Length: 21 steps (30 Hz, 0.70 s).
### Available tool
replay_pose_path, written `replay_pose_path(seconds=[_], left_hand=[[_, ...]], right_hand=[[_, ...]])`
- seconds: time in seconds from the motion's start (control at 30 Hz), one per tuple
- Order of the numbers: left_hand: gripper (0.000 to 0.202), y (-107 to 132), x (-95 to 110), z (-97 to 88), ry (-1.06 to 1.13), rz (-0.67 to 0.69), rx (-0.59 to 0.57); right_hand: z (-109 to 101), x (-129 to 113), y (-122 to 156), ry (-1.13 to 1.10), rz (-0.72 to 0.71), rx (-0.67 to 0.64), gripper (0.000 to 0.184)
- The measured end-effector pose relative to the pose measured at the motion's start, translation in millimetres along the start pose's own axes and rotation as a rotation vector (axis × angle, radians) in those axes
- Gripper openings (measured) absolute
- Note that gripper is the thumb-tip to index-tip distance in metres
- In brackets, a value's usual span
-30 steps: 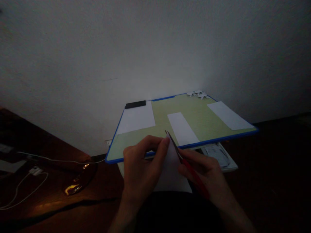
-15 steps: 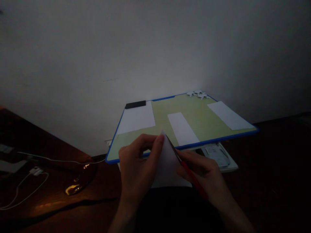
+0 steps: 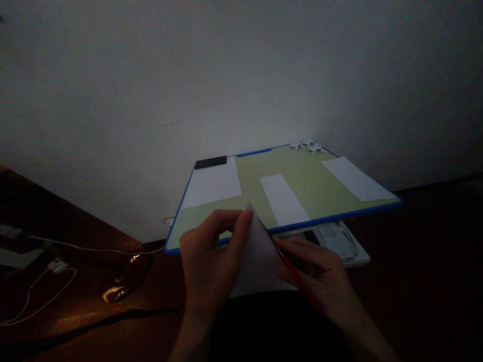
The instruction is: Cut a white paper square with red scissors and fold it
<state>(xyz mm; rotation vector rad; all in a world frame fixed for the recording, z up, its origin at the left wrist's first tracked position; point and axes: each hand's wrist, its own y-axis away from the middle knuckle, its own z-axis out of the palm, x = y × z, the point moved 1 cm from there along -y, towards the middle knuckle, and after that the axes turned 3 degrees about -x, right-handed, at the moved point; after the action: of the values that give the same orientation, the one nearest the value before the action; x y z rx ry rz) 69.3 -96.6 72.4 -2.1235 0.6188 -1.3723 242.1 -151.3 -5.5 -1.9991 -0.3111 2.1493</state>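
My left hand point(image 3: 207, 261) pinches a white sheet of paper point(image 3: 258, 256) near its top corner and holds it up in front of me. In my right hand point(image 3: 320, 279) is a pair of red-handled scissors point(image 3: 292, 269), their blades lying along the paper's right edge. Both hands hover just in front of a green board with a blue rim point(image 3: 302, 181) that bears three white paper pieces.
A wide white sheet point(image 3: 213, 183), a narrow strip point(image 3: 283, 198) and another strip point(image 3: 356, 178) lie on the board. Small paper scraps point(image 3: 307, 146) sit at its far edge beside a black bar point(image 3: 210, 162). White cables point(image 3: 41, 281) trail over the dark wooden surface at left.
My left hand has drawn the paper left and a little up, so its corner now stands above the scissor tip. The scissors have slid further along the paper's edge.
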Motion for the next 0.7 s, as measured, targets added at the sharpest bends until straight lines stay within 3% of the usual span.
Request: replay_pose_path(seconds=[0.17,0.37,0.57,0.7], left_hand=[[0.015,1,-1,-0.1,0.065,-0.006,-0.039],[0.013,3,0,-1.1,0.069,-0.007,0.04],[0.012,2,-3,-0.8,0.032,0.002,0.027],[0.012,1,-3,0.6,-0.001,-0.003,0.011]], right_hand=[[-1,0,2,0.049,-0.008,0.011,0.036],[-2,-1,3,0.072,-0.078,0.031,0.039],[-3,4,2,0.137,-0.166,0.058,0.047],[-6,10,3,0.168,-0.149,0.066,0.049]])
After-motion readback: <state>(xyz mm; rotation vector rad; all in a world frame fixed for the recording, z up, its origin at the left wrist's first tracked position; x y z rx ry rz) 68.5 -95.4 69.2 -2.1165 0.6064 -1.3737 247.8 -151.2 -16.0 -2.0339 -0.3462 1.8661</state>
